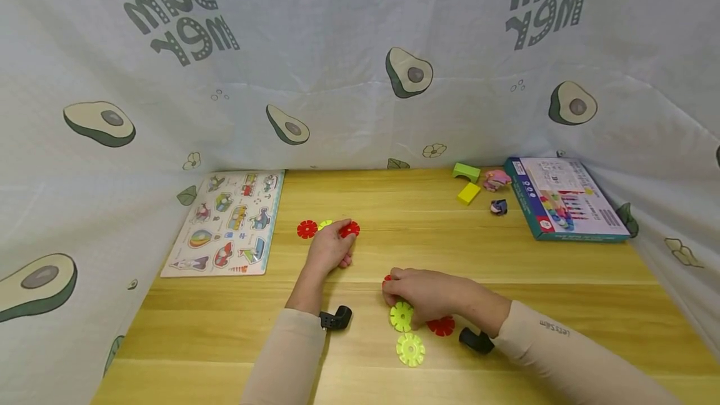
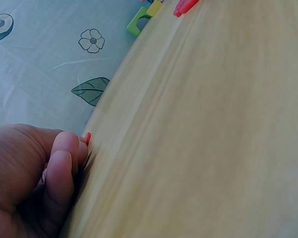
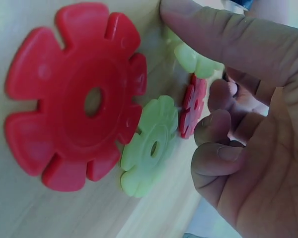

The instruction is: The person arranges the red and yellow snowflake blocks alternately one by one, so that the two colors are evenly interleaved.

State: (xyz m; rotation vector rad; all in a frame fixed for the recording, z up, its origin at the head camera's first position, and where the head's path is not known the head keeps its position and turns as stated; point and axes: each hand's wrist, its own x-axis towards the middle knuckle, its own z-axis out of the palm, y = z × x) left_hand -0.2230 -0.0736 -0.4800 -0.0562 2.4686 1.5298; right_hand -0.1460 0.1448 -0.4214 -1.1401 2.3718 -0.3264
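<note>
My left hand [image 1: 330, 247] grips a red notched disc [image 1: 351, 228] at its edge, fingers curled; a sliver of the disc's red rim [image 2: 88, 139] shows past the fingertips in the left wrist view. A yellow-green disc and another red disc [image 1: 307, 229] lie just left of it. My right hand [image 1: 430, 292] hangs low over a second group of discs, thumb stretched out, other fingers loosely bent around nothing. Below it lie a near red disc [image 3: 79, 99], a yellow-green disc [image 3: 151, 146] and a farther red disc [image 3: 192, 106]. Yellow-green discs [image 1: 410, 349] lie by the thumb.
A picture puzzle board [image 1: 225, 224] lies at the left. At the back right are a green arch block [image 1: 466, 172], a yellow block [image 1: 469, 193], a pink toy figure [image 1: 497, 180], a small dark figure [image 1: 498, 207] and a flat box [image 1: 568, 199]. A printed curtain borders the table.
</note>
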